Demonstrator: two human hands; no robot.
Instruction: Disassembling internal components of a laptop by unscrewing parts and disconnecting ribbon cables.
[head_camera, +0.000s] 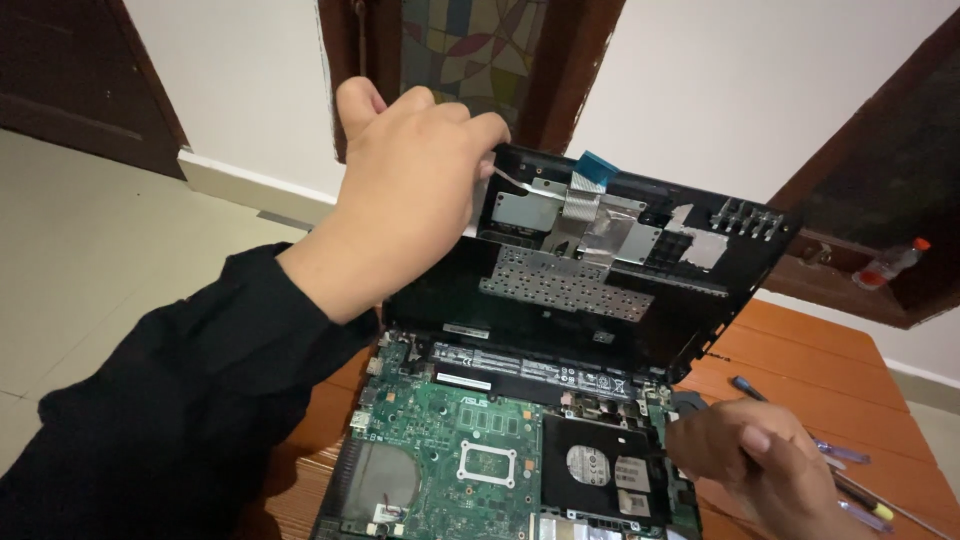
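Left hand (405, 195) curled tight over the top edge of the lifted laptop cover (600, 270), holding it tilted up. Below that grip, the open laptop base (480, 450): green board, black drive bay. Right hand (745, 455) rests on the base's right edge, fingers bent; grasp unclear. Screwdrivers (830, 450) just right of it on the wooden table (810, 370).

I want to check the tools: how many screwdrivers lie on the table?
3, all on the wooden table beside the right hand: blue-tipped screwdriver, clear-handled screwdriver, yellow-handled screwdriver. Others may be hidden.
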